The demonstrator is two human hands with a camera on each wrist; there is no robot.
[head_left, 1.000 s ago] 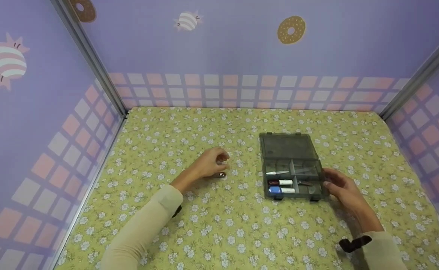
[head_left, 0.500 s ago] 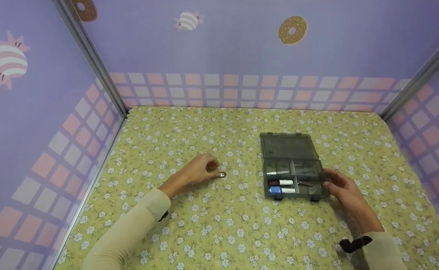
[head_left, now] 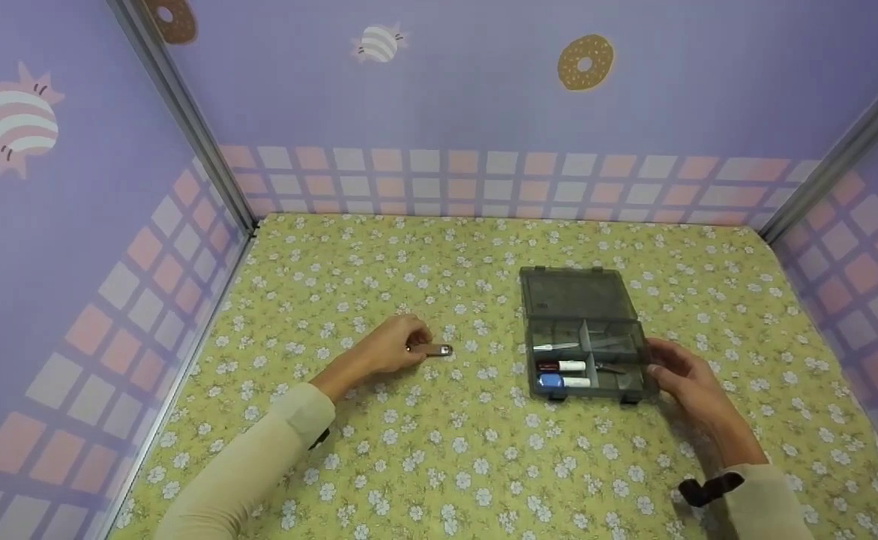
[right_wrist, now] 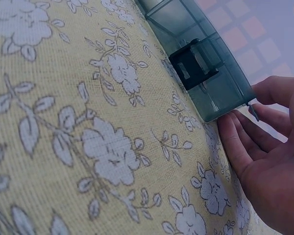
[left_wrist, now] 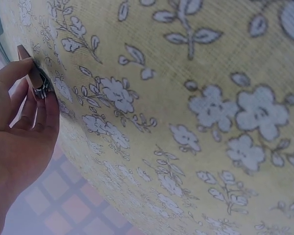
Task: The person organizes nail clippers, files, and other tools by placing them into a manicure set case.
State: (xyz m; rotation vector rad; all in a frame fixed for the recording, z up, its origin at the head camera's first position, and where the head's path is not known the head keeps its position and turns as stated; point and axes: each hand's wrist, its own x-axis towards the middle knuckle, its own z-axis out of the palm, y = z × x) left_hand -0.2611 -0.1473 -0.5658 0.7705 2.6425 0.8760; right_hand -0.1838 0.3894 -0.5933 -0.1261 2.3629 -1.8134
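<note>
My left hand [head_left: 396, 343] pinches a nail clipper [head_left: 437, 350] between thumb and fingers, low over the cloth. In the left wrist view the clipper [left_wrist: 35, 73] is partly hidden by the fingers. An opened dark clear plastic organizer box [head_left: 531, 352] lies to its right, lid folded back. Blue [head_left: 551, 381] and dark red [head_left: 549, 366] bottles with white caps lie in its front left compartment. Behind them is a pointed whitish tool [head_left: 556, 346]; a small dark metal tool [head_left: 609, 367] lies front right. My right hand [head_left: 690, 379] grips the box's right edge, thumb at the rim.
A yellow floral cloth [head_left: 439, 450] covers the table. Purple walls with pink and white squares [head_left: 424, 180] stand at the back and both sides, with metal posts [head_left: 206, 142] at the corners. The box's lid [head_left: 577, 292] lies flat toward the back.
My left hand has drawn back slightly to the left and come down onto the nail clipper, more of which now shows. The right hand and the box have stayed in place.
</note>
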